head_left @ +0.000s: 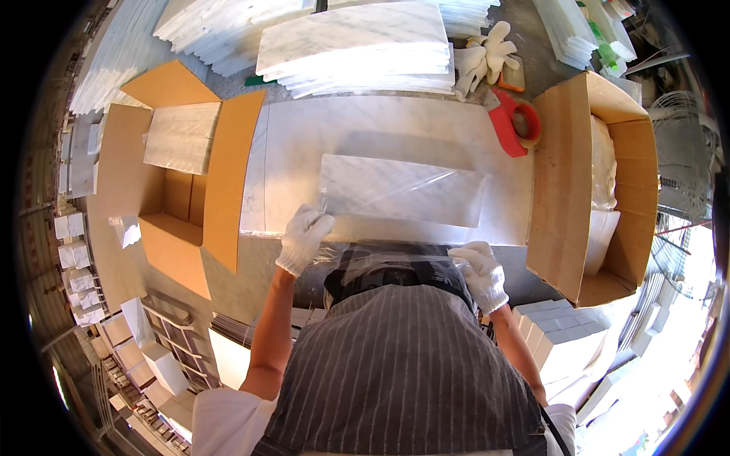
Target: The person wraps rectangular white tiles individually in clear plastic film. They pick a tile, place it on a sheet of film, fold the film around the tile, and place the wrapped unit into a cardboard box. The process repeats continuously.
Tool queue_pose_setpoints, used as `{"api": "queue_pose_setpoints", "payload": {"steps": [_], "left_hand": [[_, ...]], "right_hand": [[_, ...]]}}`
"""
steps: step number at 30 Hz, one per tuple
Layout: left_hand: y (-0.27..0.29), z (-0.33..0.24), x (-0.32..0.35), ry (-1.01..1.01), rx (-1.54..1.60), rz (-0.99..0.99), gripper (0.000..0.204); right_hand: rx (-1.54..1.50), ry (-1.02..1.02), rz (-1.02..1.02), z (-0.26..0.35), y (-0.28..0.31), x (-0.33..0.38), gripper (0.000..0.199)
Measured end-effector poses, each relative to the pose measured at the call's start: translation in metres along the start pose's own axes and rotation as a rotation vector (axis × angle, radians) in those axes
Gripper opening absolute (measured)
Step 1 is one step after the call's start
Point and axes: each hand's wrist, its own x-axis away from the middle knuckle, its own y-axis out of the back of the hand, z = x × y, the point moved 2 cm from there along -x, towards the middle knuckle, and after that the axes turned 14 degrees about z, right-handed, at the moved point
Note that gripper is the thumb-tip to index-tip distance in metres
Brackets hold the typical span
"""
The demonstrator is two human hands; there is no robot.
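Note:
A white-grey marble tile lies on a larger marble slab in front of me, with shiny creases of clear film across its top. My left hand, in a white knit glove, is closed at the tile's near left corner, pinching the film. Nearer my body, my right hand, also gloved, is closed just off the slab's front edge. Clear plastic film stretches between both hands in front of my striped apron. How far the film wraps under the tile is hidden.
An open cardboard box with wrapped tiles stands left; another box with wrapped pieces stands right. A red tape dispenser lies on the slab's right end. Behind are stacked marble tiles and spare white gloves.

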Motion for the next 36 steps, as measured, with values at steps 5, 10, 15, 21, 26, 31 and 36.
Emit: {"api": "queue_pose_setpoints", "payload": {"steps": [5,10,15,21,26,31,36], "left_hand": [[0.001,0.003,-0.002,-0.014,0.115,0.015,0.023],[-0.006,0.003,-0.007,-0.107,-0.368,-0.015,0.022],[-0.015,-0.014,-0.002,-0.11,-0.846,-0.163,0.025],[-0.011,0.01,-0.002,0.021,-0.483,-0.143,0.03],[-0.005,0.0,-0.011,0.175,-0.587,0.017,0.045],[0.001,-0.053,-0.004,0.445,-0.982,0.263,0.036],[0.026,-0.113,-0.017,-0.414,-0.897,0.405,0.024]], "right_hand": [[0.019,-0.027,-0.029,-0.02,-0.011,-0.012,0.021],[0.047,-0.074,-0.01,-0.038,-0.01,-0.029,0.023],[0.123,-0.096,0.023,-0.043,-0.005,-0.036,0.026],[0.157,-0.012,-0.006,-0.053,-0.013,-0.041,0.023],[0.048,-0.202,0.032,-0.037,-0.005,-0.041,0.025],[0.221,-0.245,0.133,-0.064,-0.002,-0.048,0.028],[0.26,-0.265,0.165,-0.052,0.007,-0.05,0.034]]}}
